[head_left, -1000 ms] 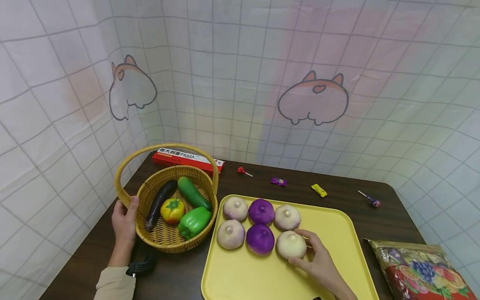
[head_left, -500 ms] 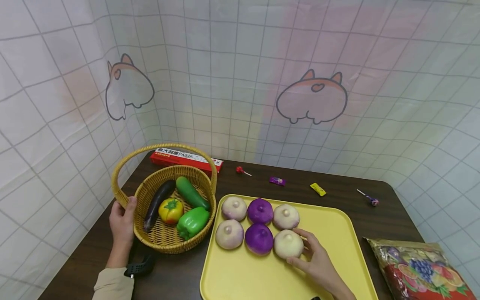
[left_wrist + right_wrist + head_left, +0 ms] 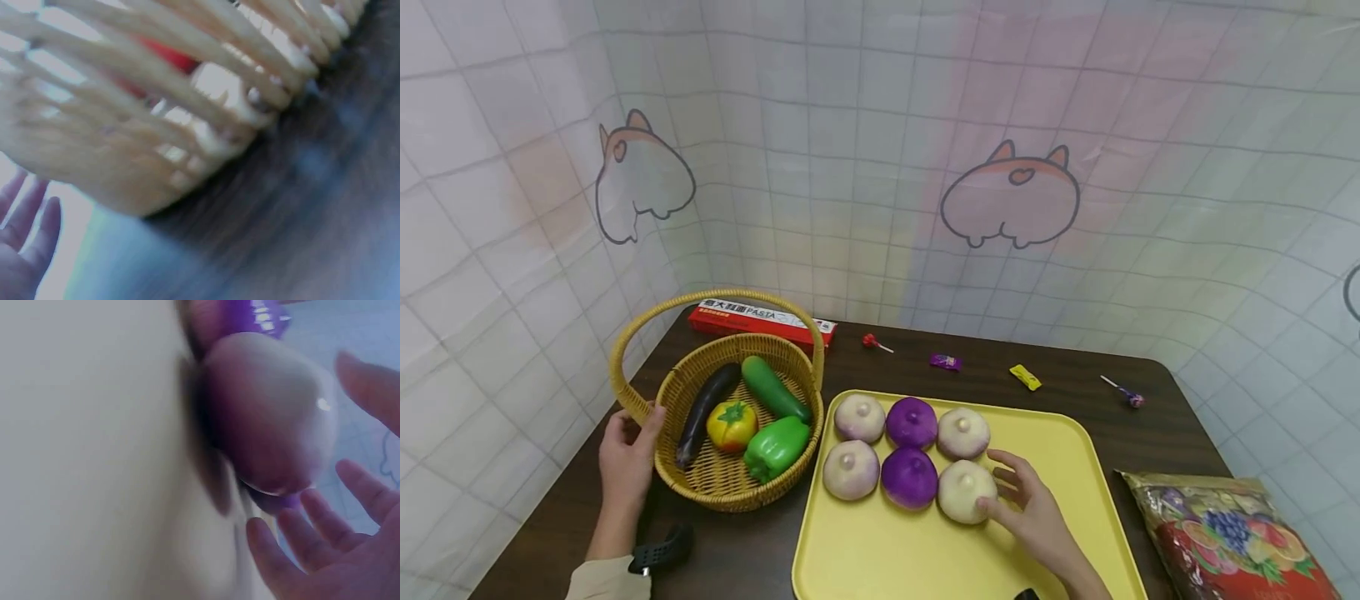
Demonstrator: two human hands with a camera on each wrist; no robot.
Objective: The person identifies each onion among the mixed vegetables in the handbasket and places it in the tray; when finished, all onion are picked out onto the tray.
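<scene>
A wicker basket (image 3: 722,483) (image 3: 156,112) with a hoop handle holds a dark eggplant (image 3: 703,402), a cucumber (image 3: 772,387), a yellow-red tomato (image 3: 731,423) and a green pepper (image 3: 775,447). My left hand (image 3: 632,442) lies at its left rim, and in the wrist view the fingers (image 3: 25,250) are straight and slightly off the weave. On the yellow tray (image 3: 925,558) sit several buns, two purple and the others cream. My right hand (image 3: 1018,496) spreads its fingers (image 3: 325,550) beside the front right cream bun (image 3: 962,492) (image 3: 269,419), barely touching it.
A red pasta box (image 3: 760,317) lies behind the basket. Two lollipops (image 3: 872,342) (image 3: 1123,392), a purple candy (image 3: 945,362) and a yellow candy (image 3: 1025,377) lie along the back of the dark table. A fruit-printed snack bag (image 3: 1225,542) is at the front right. Curtain walls close the left and back.
My left thumb has come off the basket rim and the hand has loosened. My right fingers have opened away from the cream bun. The view has drifted slightly.
</scene>
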